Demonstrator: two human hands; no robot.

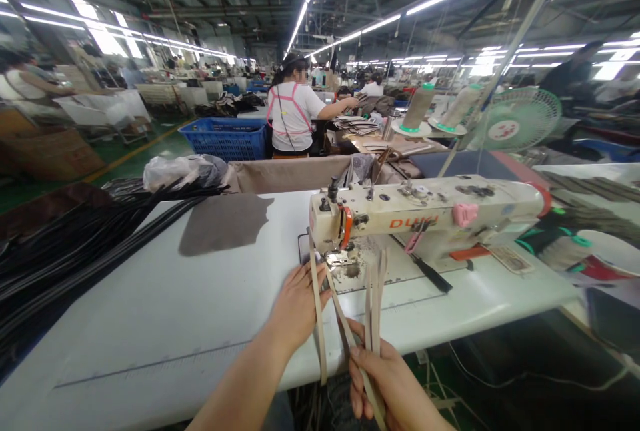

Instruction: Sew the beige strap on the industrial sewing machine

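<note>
A sewing machine (pixel 430 214) stands on the pale table. My left hand (pixel 300 297) is beside its needle plate (pixel 343 259), with thumb and fingertips closed on a narrow beige strap (pixel 341 311) near the needle area. Lower down, my right hand (pixel 377 371) is wrapped around the same strap at the front edge of the table. One strap length (pixel 319 324) hangs from the machine head across my left hand. More beige lengths (pixel 374 307) drape from the machine bed down to my right hand, whose grip on them is partly hidden.
Black strips (pixel 100 257) cover the table's left side, beside a flat grey-brown piece (pixel 225 224). A black-handled tool (pixel 433 275) lies beneath the machine arm. Behind are thread cones (pixel 420 107), a green fan (pixel 523 121), a blue crate (pixel 225 137) and a seated co-worker (pixel 293 111).
</note>
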